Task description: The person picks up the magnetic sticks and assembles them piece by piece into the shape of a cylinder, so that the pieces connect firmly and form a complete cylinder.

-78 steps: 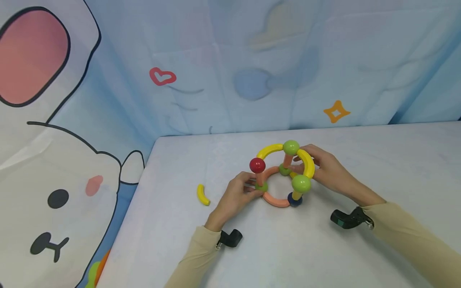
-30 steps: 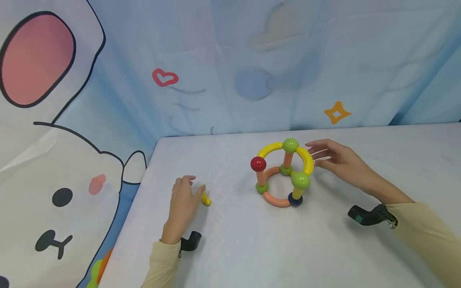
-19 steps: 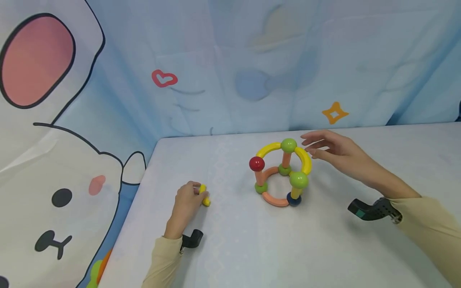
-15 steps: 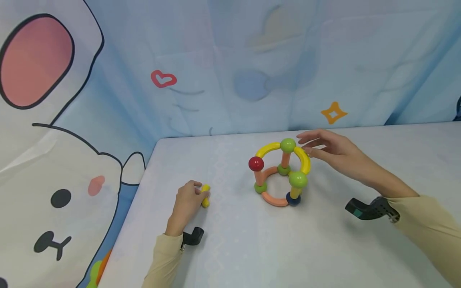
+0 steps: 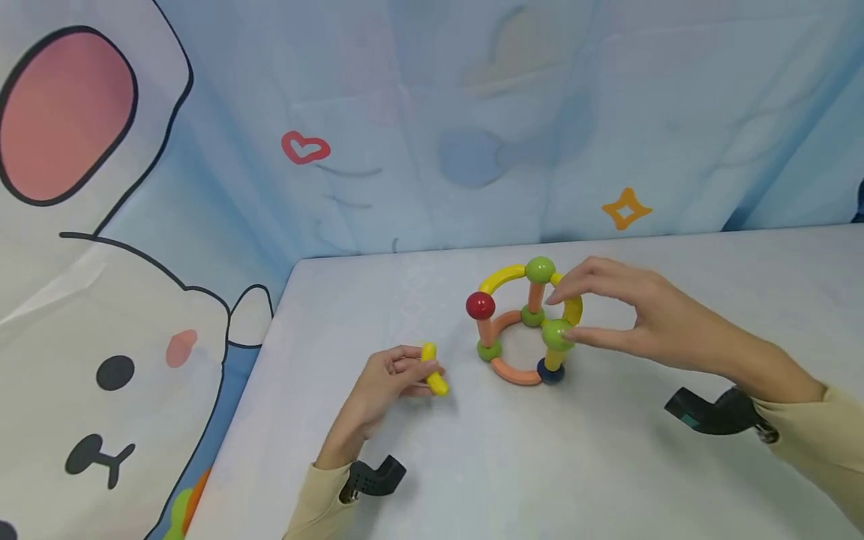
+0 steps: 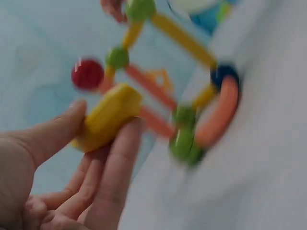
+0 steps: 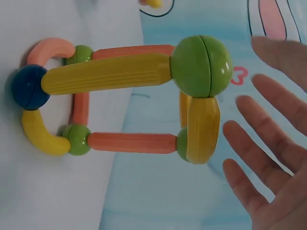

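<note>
In the head view, my left hand pinches a short curved yellow rod between thumb and fingers. The left wrist view shows the rod's thick end, somewhat blurred. To its right stands a ball-and-rod building toy frame: a lower ring of salmon rods and a partly hidden yellow one, with uprights to a red ball and two green balls. Two curved yellow rods join these along the top. My right hand hovers at the frame's right side, thumb and fingers spread around the front green ball, apart from it in the right wrist view.
The frame stands on a white-covered table. A light blue printed curtain hangs behind the table, and a large rabbit print fills the left side. Each wrist carries a black camera mount.
My left hand has left the frame, gripped the yellow rod from the table and carried it right. My right hand let go of the frame, drew back, then came forward over its right side.
</note>
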### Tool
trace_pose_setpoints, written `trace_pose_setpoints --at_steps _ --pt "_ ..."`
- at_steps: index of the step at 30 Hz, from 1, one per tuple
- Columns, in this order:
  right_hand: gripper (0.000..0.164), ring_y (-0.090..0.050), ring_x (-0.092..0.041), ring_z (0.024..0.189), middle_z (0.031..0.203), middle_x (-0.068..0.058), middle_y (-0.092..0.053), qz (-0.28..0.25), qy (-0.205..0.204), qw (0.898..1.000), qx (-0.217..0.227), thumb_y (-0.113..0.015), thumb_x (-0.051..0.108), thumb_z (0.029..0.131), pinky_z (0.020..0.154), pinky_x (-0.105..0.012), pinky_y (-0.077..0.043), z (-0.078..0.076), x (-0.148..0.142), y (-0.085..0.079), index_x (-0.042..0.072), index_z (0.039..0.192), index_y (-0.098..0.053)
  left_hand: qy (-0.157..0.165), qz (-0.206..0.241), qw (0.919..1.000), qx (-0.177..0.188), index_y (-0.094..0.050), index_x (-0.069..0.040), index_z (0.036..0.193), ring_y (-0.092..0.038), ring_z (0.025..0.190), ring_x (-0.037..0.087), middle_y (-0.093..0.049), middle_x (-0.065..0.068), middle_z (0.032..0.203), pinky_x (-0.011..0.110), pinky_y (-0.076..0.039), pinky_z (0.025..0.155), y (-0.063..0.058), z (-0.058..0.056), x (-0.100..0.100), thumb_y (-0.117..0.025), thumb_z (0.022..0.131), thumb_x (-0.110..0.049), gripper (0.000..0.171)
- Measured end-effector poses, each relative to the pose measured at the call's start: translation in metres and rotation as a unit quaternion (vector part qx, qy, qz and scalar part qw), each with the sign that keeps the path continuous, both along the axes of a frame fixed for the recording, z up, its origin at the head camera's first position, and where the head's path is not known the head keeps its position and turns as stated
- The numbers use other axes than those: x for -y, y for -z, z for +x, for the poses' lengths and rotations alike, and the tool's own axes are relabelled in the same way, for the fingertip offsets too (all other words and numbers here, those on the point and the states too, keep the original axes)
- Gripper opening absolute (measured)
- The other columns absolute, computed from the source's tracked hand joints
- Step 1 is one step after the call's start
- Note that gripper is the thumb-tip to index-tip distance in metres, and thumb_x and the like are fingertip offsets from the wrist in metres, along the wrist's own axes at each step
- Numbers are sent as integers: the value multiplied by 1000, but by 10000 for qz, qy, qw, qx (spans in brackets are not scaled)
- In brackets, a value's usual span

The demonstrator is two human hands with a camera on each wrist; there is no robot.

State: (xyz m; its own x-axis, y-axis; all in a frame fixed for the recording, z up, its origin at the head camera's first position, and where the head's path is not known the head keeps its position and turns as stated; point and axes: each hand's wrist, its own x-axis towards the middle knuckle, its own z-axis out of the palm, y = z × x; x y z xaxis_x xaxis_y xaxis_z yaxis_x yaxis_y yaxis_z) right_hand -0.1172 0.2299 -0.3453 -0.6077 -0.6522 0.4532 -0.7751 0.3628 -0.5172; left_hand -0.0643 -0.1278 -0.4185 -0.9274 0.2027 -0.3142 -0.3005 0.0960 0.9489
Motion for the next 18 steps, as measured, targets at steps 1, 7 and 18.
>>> trace_pose_setpoints --at_steps 1,7,18 --pt "57 -58 -5 109 118 14 -64 105 -71 9999 -82 -95 8 74 94 -11 -45 2 1 0 25 123 -72 57 350 9993 75 -59 14 131 -74 92 16 -77 18 112 33 -62 85 0 3 -7 -69 101 -9 39" --pt "40 -57 -9 113 120 15 -65 427 -211 9974 -535 -70 56 93 106 -9 -37 8 5 6 27 119 -73 -15 1692 9847 425 -59 16 135 -72 92 14 -68 23 131 30 -61 86 -1 14 -56 -65 104 -9 40" --pt "46 -59 -30 130 118 15 -71 610 -61 9961 -640 -95 26 77 121 -21 -25 10 6 13 24 118 -74 -550 2825 9554 663 -64 12 127 -74 95 16 -71 16 117 33 -58 94 -11 8 -109 -66 105 -14 34"
